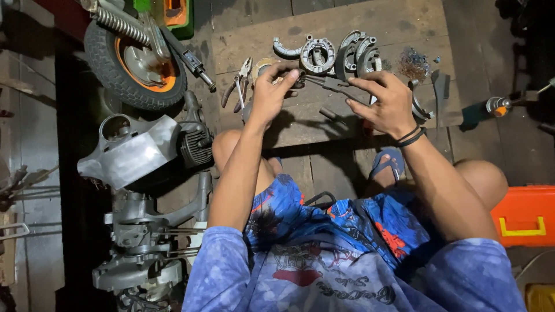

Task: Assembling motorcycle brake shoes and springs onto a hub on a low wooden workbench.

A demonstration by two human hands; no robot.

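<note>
Pliers [330,84] are gripped between the closed left hand [272,92] and closed right hand [388,104] above the wooden floor [399,29], near grey brake shoes [329,53].

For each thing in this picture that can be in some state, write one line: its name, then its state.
left hand: raised, fingers closed on a small part
right hand: raised, gripping a dark metal tool
dark metal tool: held between both hands, above the boards
pliers: lying on the boards, handles apart
brake shoes: loose, lying in a group
wheel: lying tilted on the floor
orange box: shut
</note>
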